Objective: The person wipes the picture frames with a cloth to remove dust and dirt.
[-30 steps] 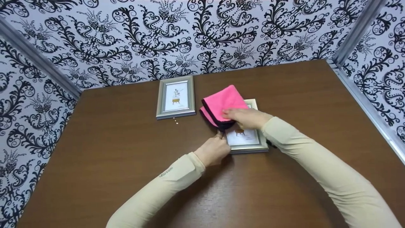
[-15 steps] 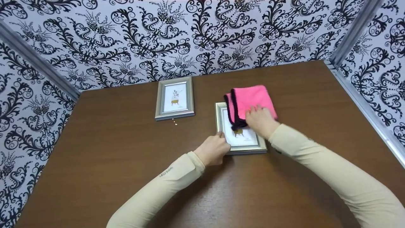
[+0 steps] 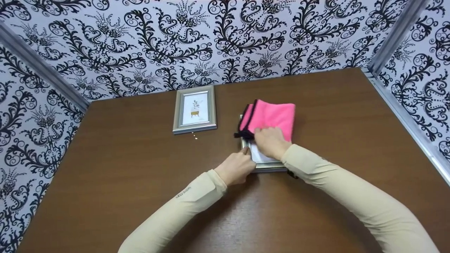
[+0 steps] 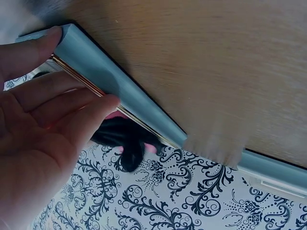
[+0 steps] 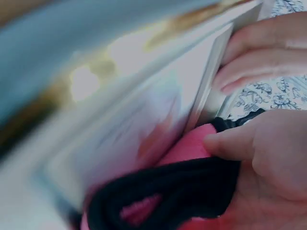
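Note:
My left hand (image 3: 235,167) grips the near left corner of a silvery picture frame (image 3: 269,165) lying on the table. In the left wrist view, its thumb and a fingertip are on the rim (image 4: 103,74). My right hand (image 3: 270,143) holds a folded pink cloth (image 3: 276,117) with black edging over the frame, hiding most of the picture. The right wrist view shows the thumb (image 5: 230,143) on the cloth, close against the glass, with fingers of the left hand (image 5: 268,52) at the frame's far edge.
A matching picture frame (image 3: 195,109) lies further back to the left, near the patterned wall (image 3: 168,42). Several small pale bits (image 3: 195,137) are on the brown table (image 3: 140,168) just in front of it. A metal rail (image 3: 415,130) runs along the right edge.
The right hand has swept the cloth right across the held picture frame, then back left and nearer over it. The left hand stays at the corner.

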`<state>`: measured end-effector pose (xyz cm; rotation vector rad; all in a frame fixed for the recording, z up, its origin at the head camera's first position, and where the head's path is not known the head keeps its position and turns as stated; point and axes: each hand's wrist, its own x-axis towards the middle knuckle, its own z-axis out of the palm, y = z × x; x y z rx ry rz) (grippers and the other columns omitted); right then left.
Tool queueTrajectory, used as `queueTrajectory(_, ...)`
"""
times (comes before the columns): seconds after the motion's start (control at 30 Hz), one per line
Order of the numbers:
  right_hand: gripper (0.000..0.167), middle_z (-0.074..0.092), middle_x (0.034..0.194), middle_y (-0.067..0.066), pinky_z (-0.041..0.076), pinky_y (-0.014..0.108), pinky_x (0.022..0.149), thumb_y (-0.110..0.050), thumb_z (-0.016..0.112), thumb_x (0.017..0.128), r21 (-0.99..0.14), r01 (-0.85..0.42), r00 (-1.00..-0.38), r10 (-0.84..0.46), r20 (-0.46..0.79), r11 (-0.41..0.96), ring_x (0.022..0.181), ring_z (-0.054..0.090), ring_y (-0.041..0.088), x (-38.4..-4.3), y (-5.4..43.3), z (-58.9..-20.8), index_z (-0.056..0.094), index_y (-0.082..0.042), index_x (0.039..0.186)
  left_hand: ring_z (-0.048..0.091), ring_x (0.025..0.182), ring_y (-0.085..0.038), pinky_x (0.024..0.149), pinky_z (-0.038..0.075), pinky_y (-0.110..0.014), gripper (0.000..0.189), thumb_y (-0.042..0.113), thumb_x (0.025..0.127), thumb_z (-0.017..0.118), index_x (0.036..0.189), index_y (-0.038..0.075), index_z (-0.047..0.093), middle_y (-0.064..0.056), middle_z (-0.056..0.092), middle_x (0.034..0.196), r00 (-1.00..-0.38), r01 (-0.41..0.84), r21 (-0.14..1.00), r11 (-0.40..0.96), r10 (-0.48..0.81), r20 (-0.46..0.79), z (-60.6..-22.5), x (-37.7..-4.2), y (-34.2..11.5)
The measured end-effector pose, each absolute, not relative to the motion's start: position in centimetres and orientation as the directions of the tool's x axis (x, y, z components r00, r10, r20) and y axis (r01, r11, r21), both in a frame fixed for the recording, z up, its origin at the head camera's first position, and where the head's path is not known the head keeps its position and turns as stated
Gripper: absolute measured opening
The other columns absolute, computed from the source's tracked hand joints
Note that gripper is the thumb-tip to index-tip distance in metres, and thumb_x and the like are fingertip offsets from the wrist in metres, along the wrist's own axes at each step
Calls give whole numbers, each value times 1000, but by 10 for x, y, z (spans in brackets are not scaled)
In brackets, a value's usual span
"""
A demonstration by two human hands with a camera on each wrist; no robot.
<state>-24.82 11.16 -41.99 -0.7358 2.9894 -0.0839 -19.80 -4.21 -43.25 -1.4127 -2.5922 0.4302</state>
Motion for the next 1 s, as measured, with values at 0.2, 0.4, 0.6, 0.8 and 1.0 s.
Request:
queueTrajectory(0.2, 17, 64, 88, 18, 51, 52, 71, -11, 54, 93, -284, -628, -769, -633, 85, 725, 86, 64, 38, -249, 116, -422, 58, 0, 106, 63, 95, -24, 61, 56, -29, 14, 15, 69, 77, 82, 12, 72, -12, 68, 103, -551, 789, -318, 525, 835, 10, -432, -198, -46)
queueTrajectory(0.4, 40, 46, 139, 27, 30, 48, 109, -4, 49, 96, -449, -722, -619, -782, 77, 527, 131, 40, 41, -256, 130, -431, 49, 6, 135, 63, 67, -20, 52, 54, -30, 8, 11, 68, 76, 74, 12, 70, -4, 64, 77, -556, 784, -308, 539, 830, 39, -433, -195, -53)
queueTrajectory(0.6, 41, 44, 141, 25, 28, 51, 109, -4, 50, 94, -356, -748, -614, -788, 50, 560, 131, 39, 41, -253, 140, -427, 51, 4, 135, 65, 68, -23, 54, 55, -34, 6, 10, 70, 74, 75, 11, 71, -5, 66, 76, -567, 789, -268, 553, 823, 28, -430, -195, -49)
queueTrajectory(0.8, 41, 55, 134, 15, 30, 60, 104, -11, 62, 90, -52, -670, -739, -672, -56, 741, 122, 48, 41, -242, 153, -416, 58, -4, 130, 65, 83, -25, 58, 56, -34, 7, 9, 71, 73, 78, 11, 70, -6, 69, 88, -574, 789, -254, 560, 819, 25, -431, -195, -43)
queueTrajectory(1.0, 23, 60, 104, 22, 42, 56, 87, -5, 55, 90, 183, -467, -884, -459, -84, 865, 99, 54, 46, -225, 159, -415, 62, 5, 110, 63, 102, -31, 59, 57, -35, 5, 9, 74, 71, 70, 12, 68, -15, 68, 96, -572, 787, -248, 565, 819, 54, -435, -194, -41)
